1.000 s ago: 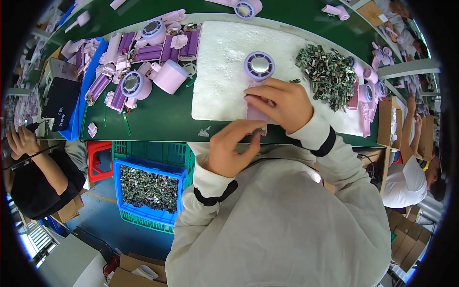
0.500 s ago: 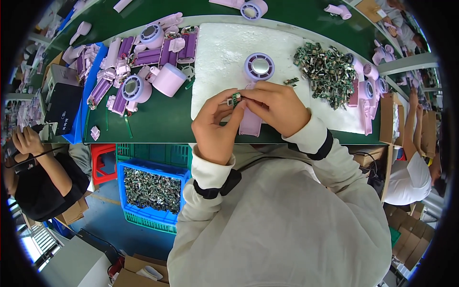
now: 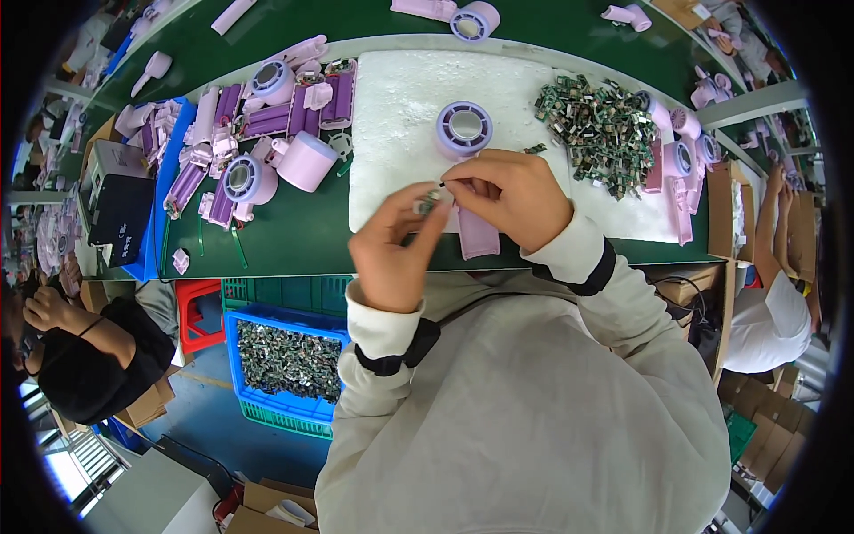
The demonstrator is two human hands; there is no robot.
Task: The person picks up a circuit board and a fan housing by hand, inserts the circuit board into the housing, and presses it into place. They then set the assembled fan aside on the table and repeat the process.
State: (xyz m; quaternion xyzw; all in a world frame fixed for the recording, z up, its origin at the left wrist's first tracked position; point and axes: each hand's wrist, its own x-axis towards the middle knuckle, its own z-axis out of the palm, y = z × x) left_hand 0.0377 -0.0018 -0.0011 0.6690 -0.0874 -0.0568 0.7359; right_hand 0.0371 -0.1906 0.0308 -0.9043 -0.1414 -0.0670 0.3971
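My left hand (image 3: 391,254) pinches a small green circuit board (image 3: 428,203) between thumb and fingers, somewhat blurred by motion. Close beside it, my right hand (image 3: 519,200) has its thumb and forefinger closed on a tiny dark piece (image 3: 443,184), too small to name. Under and beyond my hands, a pink-and-lilac handheld fan (image 3: 463,130) lies on a white foam sheet (image 3: 391,89). The fan's pink handle (image 3: 479,233) points toward me, its upper part covered by my right hand. To the right, circuit boards are heaped in a large pile (image 3: 594,133).
Pink fan housings and purple parts (image 3: 307,160) crowd the green table (image 3: 294,236) at left, beside a blue bin (image 3: 173,169). More fan parts (image 3: 680,169) edge the right side. Below the table sits a blue crate (image 3: 233,356) of circuit boards. Co-workers sit at both sides.
My hands have drawn slightly apart; the left one, with the circuit board, has moved left and toward me. A tiny dark piece now shows at my right fingertips. The view has shifted a little.
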